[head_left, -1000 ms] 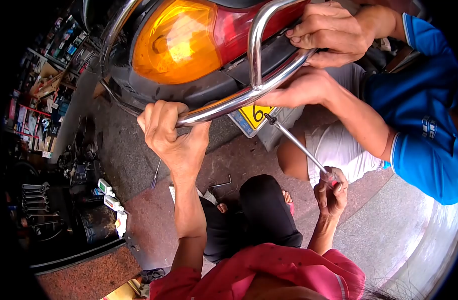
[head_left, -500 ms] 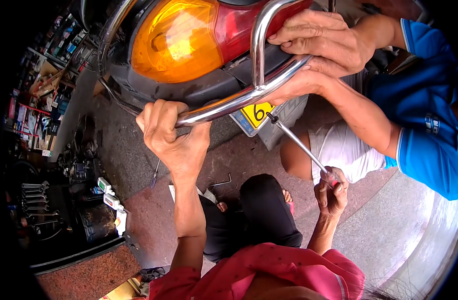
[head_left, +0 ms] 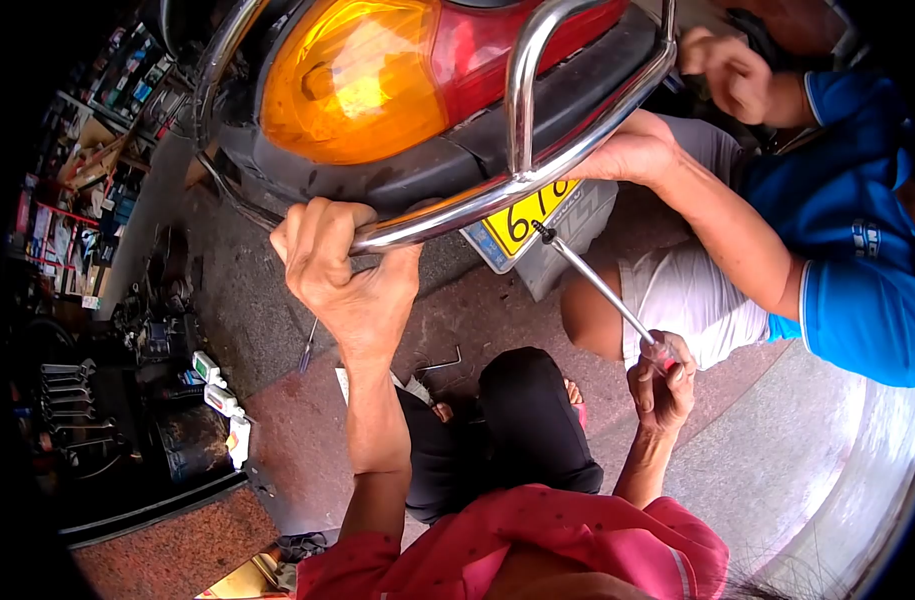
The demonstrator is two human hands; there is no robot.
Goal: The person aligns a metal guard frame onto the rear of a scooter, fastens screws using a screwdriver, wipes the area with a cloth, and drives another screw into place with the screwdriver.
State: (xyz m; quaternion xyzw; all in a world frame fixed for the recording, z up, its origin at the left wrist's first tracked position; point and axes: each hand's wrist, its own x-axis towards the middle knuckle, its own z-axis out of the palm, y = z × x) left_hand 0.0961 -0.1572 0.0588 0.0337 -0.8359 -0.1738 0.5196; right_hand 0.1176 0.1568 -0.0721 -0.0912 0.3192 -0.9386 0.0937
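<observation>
My left hand (head_left: 339, 275) is wrapped around the lower end of a chrome bar (head_left: 447, 220) at the rear of a motorbike. My right hand (head_left: 662, 385) holds a screwdriver (head_left: 602, 288) by its clear reddish handle. The shaft slants up and left, and a dark screw (head_left: 543, 233) shows at its tip, in front of the yellow number plate (head_left: 522, 222). Whether the screw touches the plate I cannot tell. Above the bar is the tail light, with an orange lens (head_left: 362, 85) and a red lens (head_left: 487, 55).
A co-worker in a blue shirt (head_left: 837, 220) crouches at the right, one hand (head_left: 632, 150) under the bar, the other hand (head_left: 732, 75) raised beside it. A hex key (head_left: 445, 362) lies on the floor. Spanners (head_left: 69, 390) and white bottles (head_left: 222, 400) stand at the left.
The co-worker's upper hand has come off the chrome bar and moved right, away from it. My two hands and the screwdriver have hardly moved.
</observation>
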